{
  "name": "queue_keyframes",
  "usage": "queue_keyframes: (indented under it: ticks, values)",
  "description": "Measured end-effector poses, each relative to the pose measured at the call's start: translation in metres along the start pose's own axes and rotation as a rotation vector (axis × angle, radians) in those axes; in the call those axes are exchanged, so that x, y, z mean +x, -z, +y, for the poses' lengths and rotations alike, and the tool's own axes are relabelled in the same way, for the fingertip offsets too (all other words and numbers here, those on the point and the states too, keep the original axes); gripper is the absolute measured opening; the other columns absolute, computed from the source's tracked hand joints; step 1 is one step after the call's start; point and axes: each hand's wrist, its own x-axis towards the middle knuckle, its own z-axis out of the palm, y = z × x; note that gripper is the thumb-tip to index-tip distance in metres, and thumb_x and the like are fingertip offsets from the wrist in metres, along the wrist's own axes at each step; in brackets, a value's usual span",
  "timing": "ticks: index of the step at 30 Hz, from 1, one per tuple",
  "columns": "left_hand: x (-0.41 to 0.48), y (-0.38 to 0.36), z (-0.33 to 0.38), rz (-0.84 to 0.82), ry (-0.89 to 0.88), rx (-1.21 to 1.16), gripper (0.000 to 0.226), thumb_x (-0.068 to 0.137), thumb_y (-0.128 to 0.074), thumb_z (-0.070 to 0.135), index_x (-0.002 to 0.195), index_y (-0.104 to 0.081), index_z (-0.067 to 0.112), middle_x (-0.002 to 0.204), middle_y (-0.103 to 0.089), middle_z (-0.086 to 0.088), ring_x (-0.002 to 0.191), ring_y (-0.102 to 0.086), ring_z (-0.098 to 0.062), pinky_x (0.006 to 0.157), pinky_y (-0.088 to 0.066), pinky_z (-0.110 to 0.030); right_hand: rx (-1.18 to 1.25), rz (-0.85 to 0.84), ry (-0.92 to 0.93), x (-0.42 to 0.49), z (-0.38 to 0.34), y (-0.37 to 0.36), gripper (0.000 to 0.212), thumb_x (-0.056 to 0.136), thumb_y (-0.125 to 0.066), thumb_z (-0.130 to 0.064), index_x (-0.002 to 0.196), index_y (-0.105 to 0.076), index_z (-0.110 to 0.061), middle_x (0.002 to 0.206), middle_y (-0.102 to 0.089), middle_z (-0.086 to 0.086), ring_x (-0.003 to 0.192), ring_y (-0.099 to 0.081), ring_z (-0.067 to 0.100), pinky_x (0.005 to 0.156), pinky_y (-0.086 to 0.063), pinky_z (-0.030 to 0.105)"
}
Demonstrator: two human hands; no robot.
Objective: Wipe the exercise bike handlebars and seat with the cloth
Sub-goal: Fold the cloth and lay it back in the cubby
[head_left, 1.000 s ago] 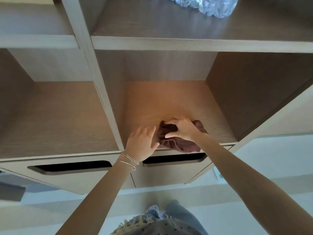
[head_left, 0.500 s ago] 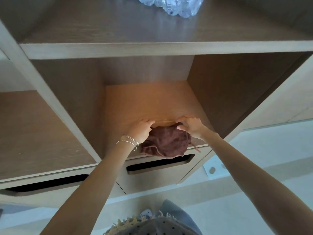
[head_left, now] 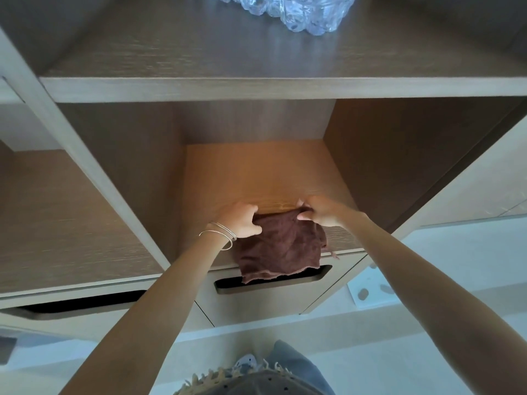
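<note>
A dark brown cloth (head_left: 281, 246) hangs spread out at the front edge of a wooden shelf compartment (head_left: 256, 172), its lower hem draping over the drawer slot below. My left hand (head_left: 242, 219), with thin bangles on the wrist, pinches the cloth's upper left corner. Gripping the upper right corner is my right hand (head_left: 319, 210). Both hands hold the cloth stretched between them. No exercise bike is in view.
The wooden shelving unit has an upper shelf (head_left: 256, 86) bearing a pack of clear plastic bottles (head_left: 299, 10). A second compartment (head_left: 57, 223) lies to the left. Drawers with dark handle slots (head_left: 273, 283) sit below. Pale floor and my feet show at the bottom.
The cloth was a bunched lump under my right hand; my left hand took hold too, and now both hands have pulled it open so it hangs flat over the shelf edge.
</note>
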Motion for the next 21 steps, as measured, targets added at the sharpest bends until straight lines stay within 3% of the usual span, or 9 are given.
queue_keyframes:
  ticks: [3, 5, 7, 10, 13, 17, 19, 21]
  values:
    - [0.0, 0.004, 0.004, 0.174, 0.064, 0.072, 0.039, 0.083, -0.058, 0.025, 0.12, -0.055, 0.014, 0.119, -0.06, -0.011, 0.11, -0.055, -0.031, 0.078, -0.042, -0.032, -0.074, 0.185, -0.097, 0.005, -0.004, 0.001, 0.025, 0.092, -0.055, -0.025, 0.117, -0.054, -0.02, 0.12, -0.058, 0.005, 0.114, -0.051, 0.029, 0.089, -0.04, 0.037]
    - [-0.001, 0.0, 0.006, 0.258, 0.08, 0.202, 0.042, 0.086, -0.057, 0.022, 0.126, -0.048, 0.015, 0.123, -0.055, -0.01, 0.115, -0.05, -0.03, 0.083, -0.046, -0.037, -0.17, 0.357, -0.166, 0.006, -0.007, -0.008, 0.033, 0.091, -0.054, -0.013, 0.122, -0.049, -0.018, 0.127, -0.051, 0.007, 0.117, -0.047, 0.032, 0.093, -0.038, 0.04]
    - [-0.001, -0.007, 0.008, 0.309, 0.01, 0.241, 0.046, 0.087, -0.057, 0.021, 0.131, -0.043, 0.015, 0.128, -0.049, -0.009, 0.119, -0.044, -0.029, 0.092, -0.044, -0.04, -0.208, 0.471, -0.104, 0.004, -0.005, -0.02, 0.038, 0.088, -0.054, -0.008, 0.125, -0.048, -0.015, 0.13, -0.045, 0.008, 0.12, -0.043, 0.031, 0.094, -0.038, 0.041]
    - [-0.005, -0.015, 0.006, 0.187, -0.173, 0.148, 0.049, 0.087, -0.059, 0.029, 0.133, -0.045, 0.018, 0.137, -0.046, -0.007, 0.125, -0.04, -0.026, 0.101, -0.039, -0.041, -0.067, 0.347, 0.114, -0.004, 0.006, -0.034, 0.041, 0.088, -0.06, -0.016, 0.128, -0.051, -0.015, 0.136, -0.044, 0.007, 0.121, -0.046, 0.028, 0.095, -0.044, 0.039]
    - [-0.013, -0.028, 0.006, -0.084, -0.194, 0.183, 0.084, 0.079, -0.066, 0.045, 0.146, -0.025, 0.016, 0.156, -0.017, -0.01, 0.143, -0.016, -0.028, 0.116, -0.021, -0.042, -0.158, 0.118, 0.11, -0.012, 0.014, -0.045, 0.066, 0.083, -0.067, -0.033, 0.141, -0.039, -0.02, 0.151, -0.03, 0.005, 0.138, -0.027, 0.024, 0.112, -0.028, 0.038]
    - [-0.015, -0.033, 0.009, -0.104, -0.228, 0.245, 0.092, 0.082, -0.063, 0.047, 0.149, -0.008, 0.018, 0.158, 0.003, -0.011, 0.146, 0.003, -0.027, 0.118, -0.01, -0.043, -0.282, 0.1, 0.032, -0.009, 0.015, -0.044, 0.074, 0.085, -0.065, -0.035, 0.147, -0.026, -0.022, 0.158, -0.016, 0.003, 0.146, -0.007, 0.021, 0.118, -0.01, 0.037]
    - [-0.019, -0.034, 0.01, -0.097, -0.249, 0.18, 0.088, 0.083, -0.062, 0.046, 0.149, -0.01, 0.024, 0.158, 0.004, -0.013, 0.146, 0.004, -0.027, 0.119, -0.01, -0.04, -0.343, 0.146, -0.063, -0.011, 0.014, -0.044, 0.071, 0.088, -0.062, -0.031, 0.147, -0.024, -0.021, 0.158, -0.012, 0.005, 0.146, -0.001, 0.025, 0.118, -0.009, 0.041]
    - [-0.024, -0.041, 0.011, -0.042, -0.262, 0.08, 0.074, 0.085, -0.059, 0.045, 0.147, -0.02, 0.03, 0.158, -0.001, -0.01, 0.146, -0.001, -0.025, 0.117, -0.015, -0.038, -0.387, 0.296, -0.1, -0.022, 0.016, -0.051, 0.065, 0.089, -0.06, -0.022, 0.145, -0.028, -0.015, 0.157, -0.015, 0.009, 0.146, -0.003, 0.027, 0.116, -0.016, 0.041]
